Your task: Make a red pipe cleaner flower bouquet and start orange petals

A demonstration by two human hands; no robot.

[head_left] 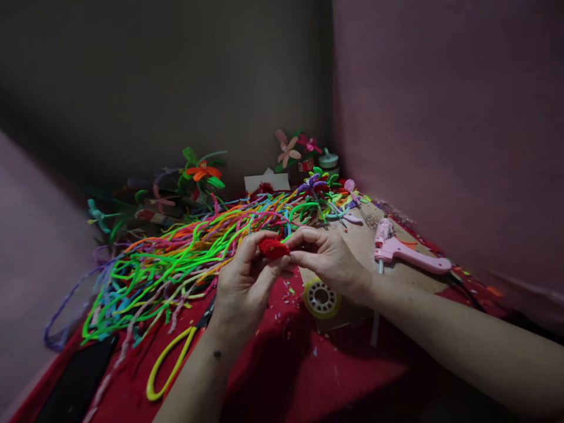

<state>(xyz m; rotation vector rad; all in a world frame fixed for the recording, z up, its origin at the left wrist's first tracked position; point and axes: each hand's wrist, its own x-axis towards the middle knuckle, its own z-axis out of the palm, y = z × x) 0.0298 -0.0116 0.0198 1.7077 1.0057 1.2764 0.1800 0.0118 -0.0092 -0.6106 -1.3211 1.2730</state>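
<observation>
Between my two hands, above the front of the table, is a small red fuzzy pipe-cleaner piece [274,248]. My left hand [247,282] is closed on it from the left, with thumb and fingers around its edge. My right hand [328,258] pinches at its right end, where a short bit of green shows by the fingertips; the exact grip is partly hidden. Behind my left hand spreads a heap of pipe cleaners [176,252] in green, orange, pink and blue. Scissors with yellow handles [170,358] lie beside my left forearm, partly covered by it.
A pink glue gun [412,255] rests on cardboard [365,235] at right. A tape roll [322,298] lies below my right hand. Pipe-cleaner flowers [203,171] stand at the back near a lidded jar [328,161]. A black flat object [77,379] lies front left on red cloth [282,376].
</observation>
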